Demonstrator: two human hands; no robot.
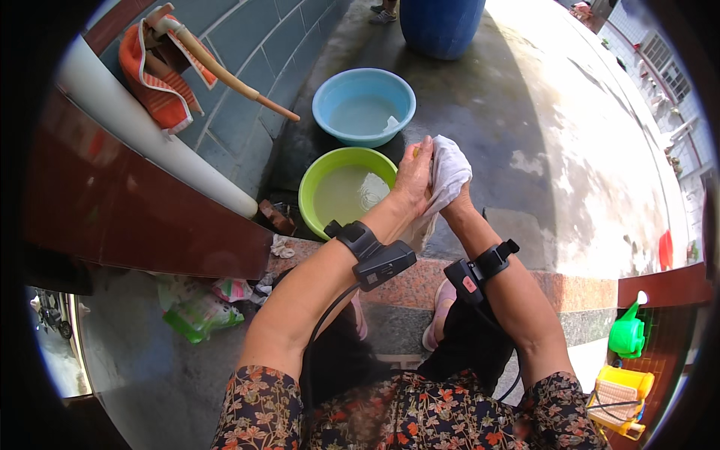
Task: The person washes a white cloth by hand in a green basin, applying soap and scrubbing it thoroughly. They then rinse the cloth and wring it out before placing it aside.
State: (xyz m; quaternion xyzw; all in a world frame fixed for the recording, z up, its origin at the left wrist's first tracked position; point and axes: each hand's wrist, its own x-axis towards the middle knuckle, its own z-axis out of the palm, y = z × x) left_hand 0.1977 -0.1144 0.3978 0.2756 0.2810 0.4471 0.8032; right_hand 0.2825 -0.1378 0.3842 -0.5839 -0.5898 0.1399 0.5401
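A wet-looking white cloth (449, 169) is bunched between my two hands, with its lower end hanging between my forearms. My left hand (413, 177) grips it from the left, thumb pointing up. Behind the cloth, my right hand (460, 198) holds the other side, its fingers mostly hidden. A small bit of something yellow (416, 152) shows at my left fingers; I cannot tell what it is. Left of my hands stands a green plastic basin (309, 194) of cloudy water. Beyond it is a light blue plastic basin (322, 115) of water, with a small white piece (391, 123) in it.
An orange towel (160, 107) hangs on a tap with a hose (225, 73) by the wall. A white pipe (146, 124) slants below. A blue barrel (443, 28) stands ahead, near a person's shoe (383, 17). A granite step (405, 274) edges my feet; a green watering can (627, 334) sits right.
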